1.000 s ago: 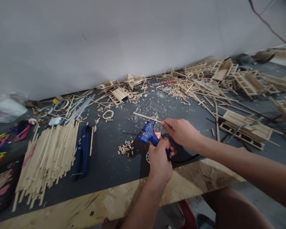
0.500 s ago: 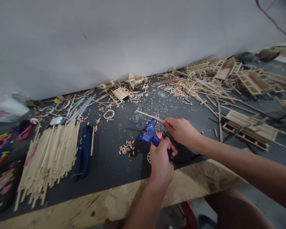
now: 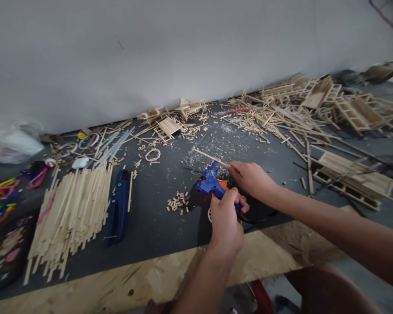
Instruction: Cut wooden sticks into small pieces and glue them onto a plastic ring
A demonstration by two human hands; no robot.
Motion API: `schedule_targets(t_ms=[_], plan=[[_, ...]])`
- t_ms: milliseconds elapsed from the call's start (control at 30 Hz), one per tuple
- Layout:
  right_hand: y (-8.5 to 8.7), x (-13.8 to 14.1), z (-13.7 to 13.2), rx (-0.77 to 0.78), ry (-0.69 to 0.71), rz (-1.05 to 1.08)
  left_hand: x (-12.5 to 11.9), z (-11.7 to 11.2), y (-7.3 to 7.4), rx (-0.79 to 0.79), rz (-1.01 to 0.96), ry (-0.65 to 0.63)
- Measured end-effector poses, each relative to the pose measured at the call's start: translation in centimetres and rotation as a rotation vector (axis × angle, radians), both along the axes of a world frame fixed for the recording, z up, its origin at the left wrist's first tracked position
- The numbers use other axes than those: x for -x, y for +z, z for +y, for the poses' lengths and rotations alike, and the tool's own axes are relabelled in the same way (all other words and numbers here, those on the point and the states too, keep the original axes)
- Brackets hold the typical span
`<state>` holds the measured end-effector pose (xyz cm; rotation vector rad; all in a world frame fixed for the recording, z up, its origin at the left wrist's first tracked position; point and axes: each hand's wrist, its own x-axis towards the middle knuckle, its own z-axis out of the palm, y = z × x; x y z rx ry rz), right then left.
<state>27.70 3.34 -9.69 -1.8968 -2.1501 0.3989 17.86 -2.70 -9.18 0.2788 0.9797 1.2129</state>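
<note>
The left hand (image 3: pixel 227 213) is curled snugly around the handle of a blue glue gun (image 3: pixel 212 181), near the middle of the dark table (image 3: pixel 150 226). The right hand (image 3: pixel 250 176) pinches a thin stick (image 3: pixel 209 157) by its right end, just past the gun (I can't tell if they touch). Little cut bits (image 3: pixel 177 202) lie to the left.

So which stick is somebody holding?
The single thin stick pinched in the right hand, near the nozzle end of the blue glue gun. No hand touches the other sticks, like the big pile of sticks beside the blue cutter.
</note>
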Motion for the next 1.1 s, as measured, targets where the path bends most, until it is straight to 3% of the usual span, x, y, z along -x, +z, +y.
schedule_targets(t_ms=[433, 600, 800, 1000, 1100], plan=[[-0.4, -0.3, 0.9, 0.012, -0.032, -0.011, -0.2, -0.1, -0.1, 0.023, -0.090, -0.006], [-0.5, -1.8, 1.4, -0.030, -0.089, 0.008, -0.1, -0.2, 0.1, 0.018, -0.138, -0.015], [0.5, -3.9, 1.6, -0.124, -0.205, 0.225, 0.4, 0.0, 0.8, 0.104, -0.241, -0.063], [1.3, -2.8, -0.3, -0.121, 0.023, 0.422, 0.9, 0.3, 1.3, 0.191, -0.396, -0.106], [1.1, -2.2, -1.0, -0.091, 0.065, 0.468, 0.9, 0.2, 1.4, 0.197, -0.451, -0.114]])
